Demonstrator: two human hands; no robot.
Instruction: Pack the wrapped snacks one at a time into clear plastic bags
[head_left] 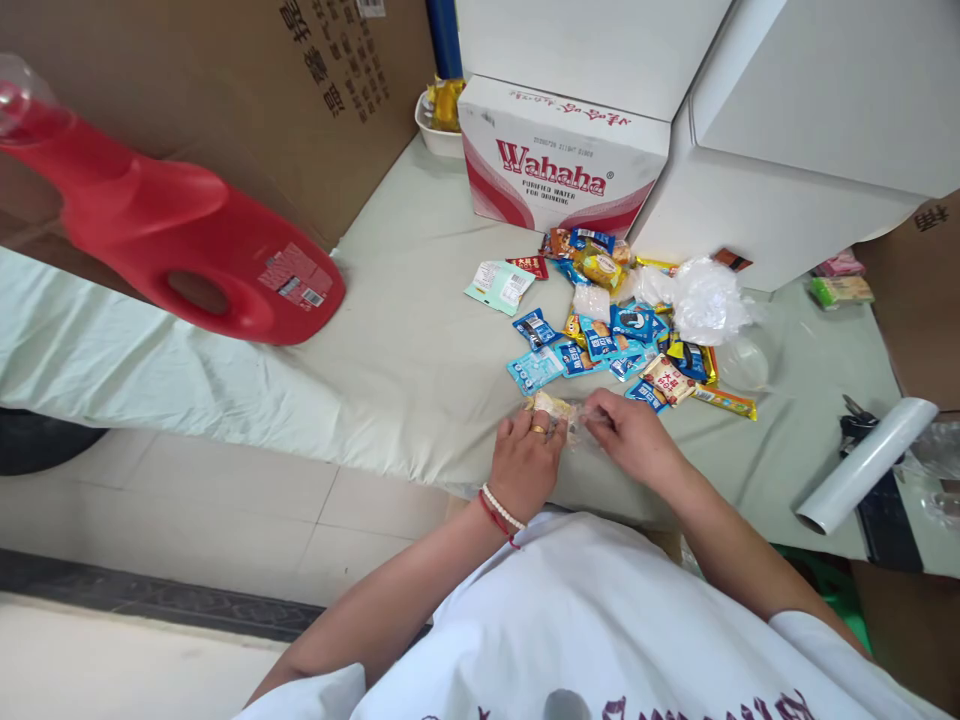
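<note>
Near the table's front edge, my left hand (527, 455) has its fingers closed on a small pale-yellow snack packet (553, 404). It wears a ring and a beaded bracelet. Right beside it, my right hand (634, 432) pinches a crinkled bit of clear plastic (576, 425) at the packet's right end. What is inside the wrapping is too small to make out. Just beyond the hands lies a loose pile of small blue snack packets (600, 340), with a cream and red packet (669, 380) on its right side and a pale green packet (500, 286) at its left.
A crumpled clear plastic bag (711, 305) rests against the pile. Behind stands a Wahaha water carton (562, 165) beside white boxes (787, 200). A big red jug (195, 240) stands at left, a roll of plastic film (866, 465) lies at right, and a white tub (442, 140) sits behind.
</note>
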